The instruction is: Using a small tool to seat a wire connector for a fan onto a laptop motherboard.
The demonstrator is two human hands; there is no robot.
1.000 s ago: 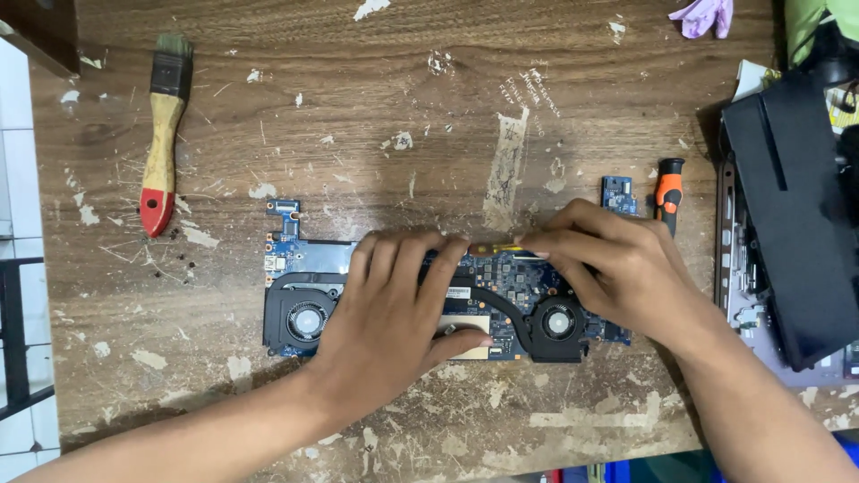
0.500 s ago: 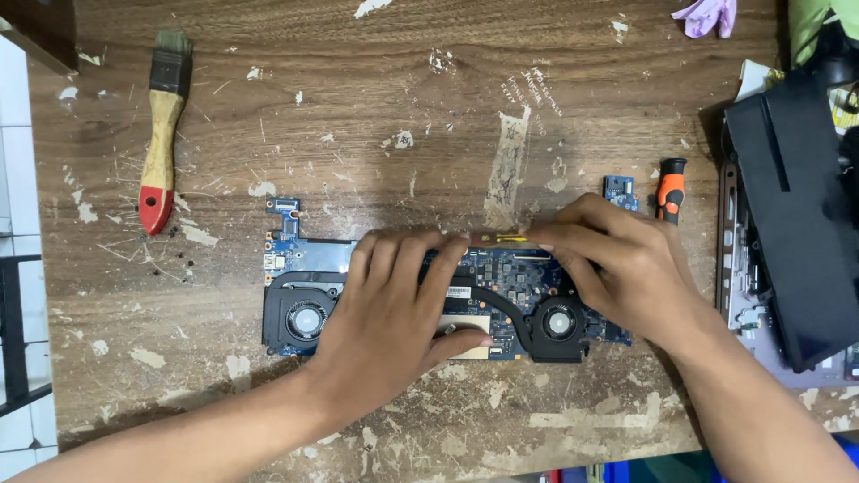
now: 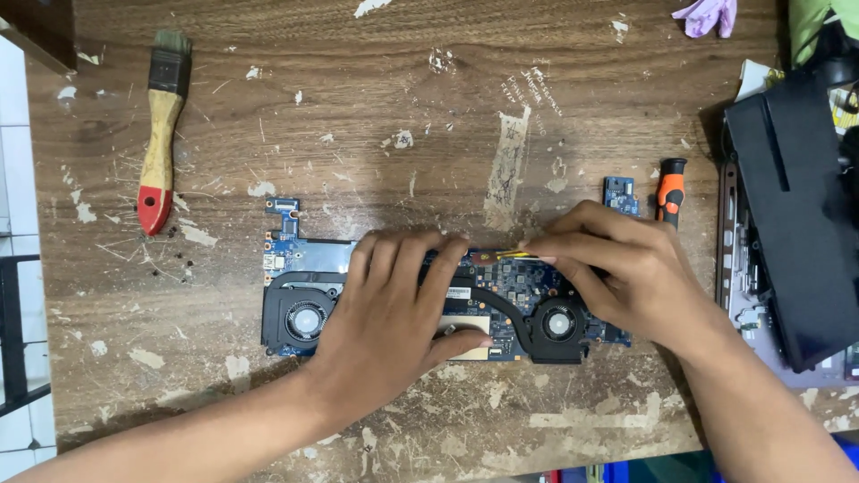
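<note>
A blue laptop motherboard (image 3: 514, 286) with two black fans (image 3: 304, 319) lies on the worn wooden table (image 3: 403, 116). My left hand (image 3: 394, 322) rests flat on the board's middle, fingers spread, thumb near the copper heat pipe. My right hand (image 3: 617, 273) sits over the board's right part and pinches a thin yellow tool (image 3: 510, 255) whose tip touches the board's upper edge.
A paintbrush (image 3: 161, 134) with a wooden handle and red tip lies at the upper left. A small blue circuit board (image 3: 619, 194) and an orange-and-black screwdriver (image 3: 669, 190) lie right of the hands. A black laptop casing (image 3: 787, 224) sits at the right edge. A purple glove (image 3: 707, 13) lies at the top.
Both hands stay on the motherboard in nearly the same place; only slight finger shifts of my right hand show.
</note>
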